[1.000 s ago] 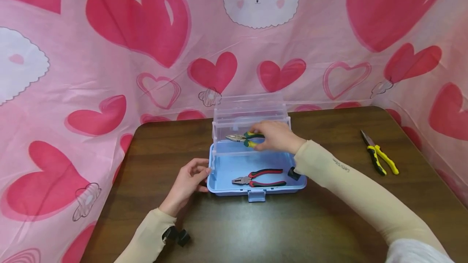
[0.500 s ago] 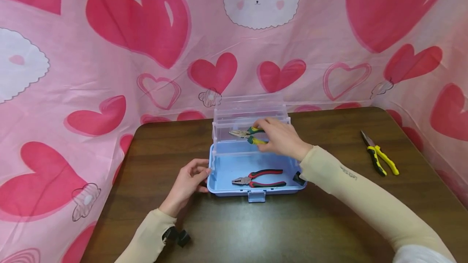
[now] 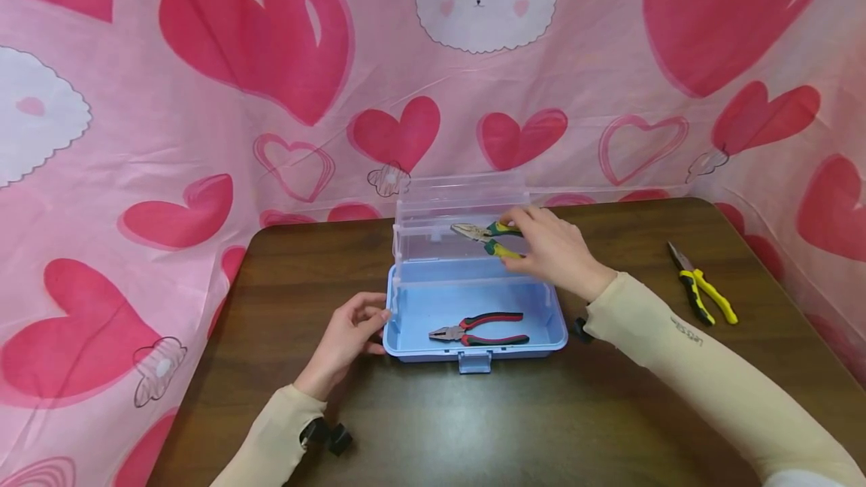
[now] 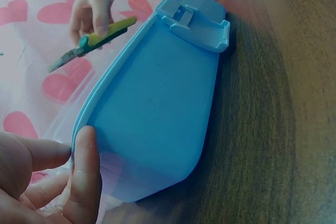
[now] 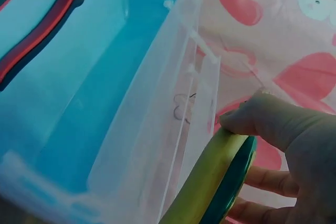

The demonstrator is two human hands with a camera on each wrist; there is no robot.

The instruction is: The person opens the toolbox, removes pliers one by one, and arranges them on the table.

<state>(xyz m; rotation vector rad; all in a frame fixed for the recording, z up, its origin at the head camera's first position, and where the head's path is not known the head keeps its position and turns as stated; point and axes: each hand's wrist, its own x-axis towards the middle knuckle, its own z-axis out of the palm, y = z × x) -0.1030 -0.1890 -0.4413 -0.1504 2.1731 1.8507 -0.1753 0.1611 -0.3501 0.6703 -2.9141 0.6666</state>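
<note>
My right hand (image 3: 558, 246) grips the yellow-and-green handles of a pair of combination pliers (image 3: 473, 231). Their metal nose points left, in front of the raised clear lid (image 3: 463, 190) of a light blue toolbox (image 3: 406, 354). Between thumb and fingers, my left hand (image 3: 348, 340) pinches the toolbox's left rim, which the left wrist view shows close up. Inside the box lies a second pair of pliers with red-and-black handles (image 3: 497, 316), nose to the left. In the right wrist view the yellow-green handle (image 5: 210, 177) runs under my thumb; the pliers' nose is out of that frame.
Long-nose pliers with yellow-and-black handles (image 3: 704, 295) lie on the brown wooden table (image 3: 629, 239), right of the box. A clear tray is hinged up with the lid at the back. Behind the table hangs a pink heart-print cloth (image 3: 304, 81).
My right hand has carried the yellow-and-green pliers rightward and slightly up, away from the box's left side. The left hand, the toolbox and the red-and-black pliers have stayed in place.
</note>
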